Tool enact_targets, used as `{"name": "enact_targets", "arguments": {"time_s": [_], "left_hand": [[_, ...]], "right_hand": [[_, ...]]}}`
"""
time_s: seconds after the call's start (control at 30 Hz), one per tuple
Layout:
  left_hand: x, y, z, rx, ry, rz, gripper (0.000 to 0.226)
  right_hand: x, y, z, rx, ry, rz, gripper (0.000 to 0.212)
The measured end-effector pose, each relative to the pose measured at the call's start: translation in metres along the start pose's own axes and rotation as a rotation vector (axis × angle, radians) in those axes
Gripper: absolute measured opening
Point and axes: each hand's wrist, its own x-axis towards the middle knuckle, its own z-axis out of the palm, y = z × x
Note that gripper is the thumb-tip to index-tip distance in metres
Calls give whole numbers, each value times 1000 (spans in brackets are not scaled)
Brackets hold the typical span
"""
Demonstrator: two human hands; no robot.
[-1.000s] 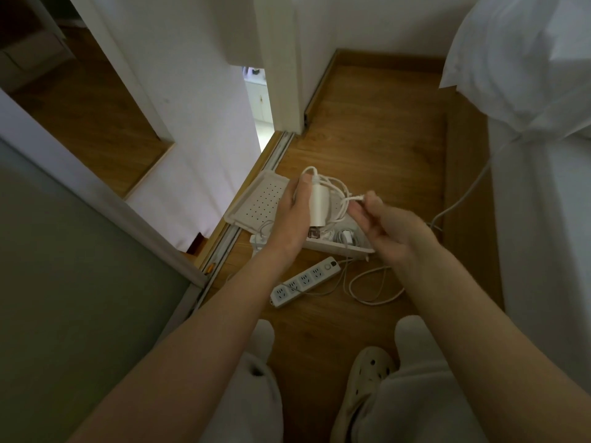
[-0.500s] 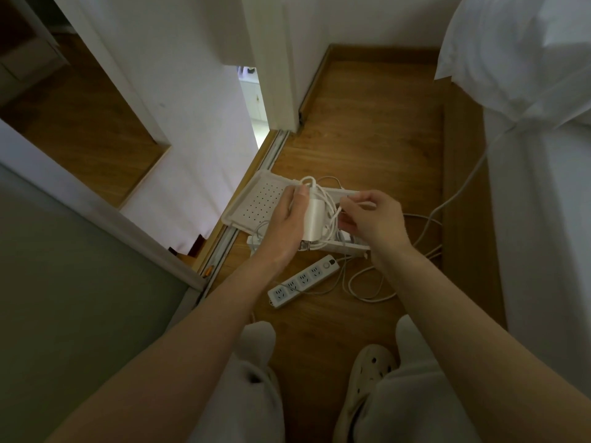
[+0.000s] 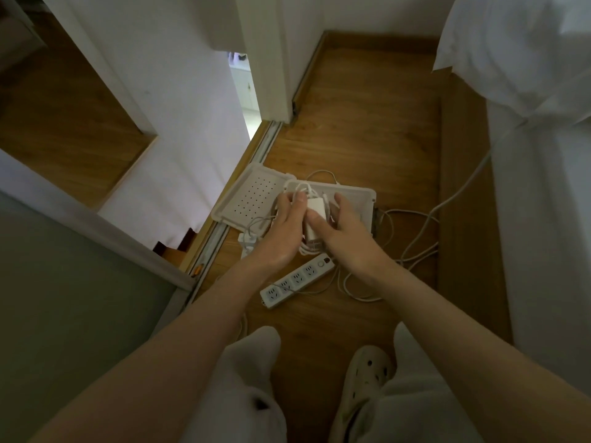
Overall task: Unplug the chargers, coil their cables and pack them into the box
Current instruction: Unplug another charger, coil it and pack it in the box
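Observation:
A white plastic box (image 3: pixel 364 195) lies open on the wooden floor, its perforated lid (image 3: pixel 252 196) folded out to the left. Over the box I hold a white charger brick (image 3: pixel 315 215) wrapped in its coiled white cable (image 3: pixel 303 188). My left hand (image 3: pixel 284 225) grips the charger from the left, thumb on top. From the right, my right hand (image 3: pixel 343 230) presses against the same bundle. What lies inside the box under my hands is hidden.
A white power strip (image 3: pixel 295 279) lies on the floor in front of the box, with loose white cables (image 3: pixel 412 247) trailing right toward the bed (image 3: pixel 543 187). A sliding-door track (image 3: pixel 220 235) and a white wall stand at left. My feet are below.
Both hands have lowered the charger and its cable toward the box. My right hand, earlier pulling the cable end out to the right, has closed in on the bundle.

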Motion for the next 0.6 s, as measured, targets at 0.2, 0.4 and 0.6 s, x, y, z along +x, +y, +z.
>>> {"name": "enact_targets", "arguments": {"time_s": [0.2,0.4,0.6], "left_hand": [[15,-27,9,-61,-44,23,17],[35,-78,28,-35,30,39,19],[71,-139,41,357,6,19,28]], "right_hand": [[28,34,-9,130,-138,364,36],[54,74,-9,81,-275,410,20],[84,133,-11,111,-262,500,16]]}}
